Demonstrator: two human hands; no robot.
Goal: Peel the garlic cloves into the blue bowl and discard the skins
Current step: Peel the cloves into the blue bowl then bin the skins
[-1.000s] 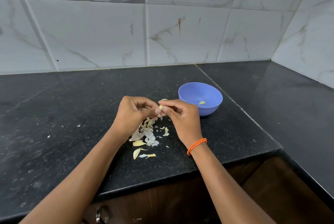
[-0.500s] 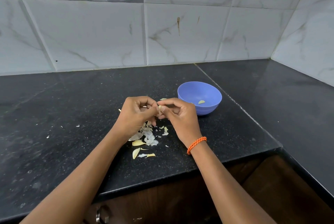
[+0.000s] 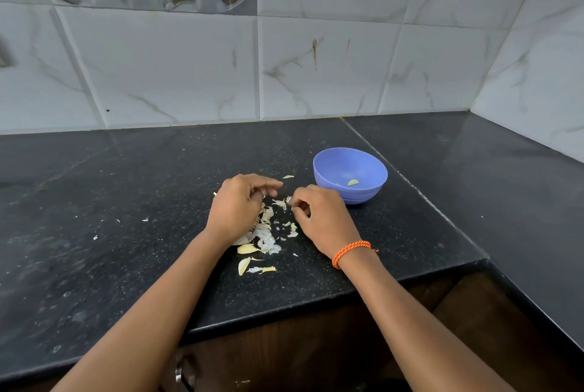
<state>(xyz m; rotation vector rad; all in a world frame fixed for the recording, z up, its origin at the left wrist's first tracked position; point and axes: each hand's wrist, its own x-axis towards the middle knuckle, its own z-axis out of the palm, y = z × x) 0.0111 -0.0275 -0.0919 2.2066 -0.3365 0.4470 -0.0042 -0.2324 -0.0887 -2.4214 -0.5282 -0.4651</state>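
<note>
Black speckled stone bench (image 3: 126, 202), running to a tiled wall at its far edge and meeting a second slab at the right corner. Round blue plastic bowl (image 3: 350, 175) toward the far right of the main slab, upright, well back from the near edge, holding one pale peeled garlic clove (image 3: 353, 182) and perhaps a second sliver beside it, too small to tell. Left hand (image 3: 235, 205) low over the bench near the middle, fingers curled, forefinger and thumb close together; whether pinching a clove or only skin, cannot tell. Right hand (image 3: 319, 214) just beside the bowl, apart from the left, fingertips pinched on a small pale scrap of garlic skin (image 3: 288, 199). Orange braided thread band (image 3: 350, 252) on the right wrist. Scattered heap of white papery skins (image 3: 267, 238) between and below the two hands, with two yellowish unpeeled-looking cloves (image 3: 248, 248) at its near side, toward the near edge.

Judged early to midway: little in the bowl, cloves left on the bench, skins not yet gathered or discarded.
</note>
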